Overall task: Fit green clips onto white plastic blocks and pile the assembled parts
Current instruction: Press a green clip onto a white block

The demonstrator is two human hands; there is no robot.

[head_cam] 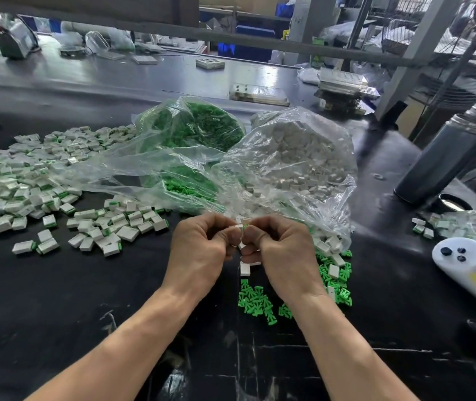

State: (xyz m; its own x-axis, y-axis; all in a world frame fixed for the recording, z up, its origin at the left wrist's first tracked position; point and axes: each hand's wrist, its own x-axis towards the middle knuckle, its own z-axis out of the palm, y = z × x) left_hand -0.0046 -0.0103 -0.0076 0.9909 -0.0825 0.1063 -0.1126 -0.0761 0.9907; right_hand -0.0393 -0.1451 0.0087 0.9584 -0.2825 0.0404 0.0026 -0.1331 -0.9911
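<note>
Left hand: the left hand (pixel 202 250) is curled up tight, and its thumb and fingers pinch a white block (pixel 239 226) at the top.
Right hand: the right hand (pixel 281 250) is curled too. It pinches a small green clip (pixel 244 226) right against the block.
Where the two meet: the hands touch knuckle to knuckle above the table (pixel 86 314). The block and clip sit between the fingertips, mostly hidden, so I cannot tell how far the clip is in.
More in the hands: a bit of white peeks out low between the hands. I cannot tell which hand holds it.
Loose clips: a little heap of green clips (pixel 257 302) lies on the table just under the right wrist, with a few white blocks mixed in.
One block: a single block (pixel 245 269) lies just below the hands.
Done pile: a big pile (pixel 28 180) of white blocks with green clips on them spreads over the left side of the table.
Clip bag: a clear bag of clips (pixel 196 125) sits behind the hands, open toward them.
Block bag: a clear bag of blocks (pixel 303 157) sits beside it on the right, touching it.
Right edge: a white controller (pixel 462 261) lies on the table, well apart from the hands.
</note>
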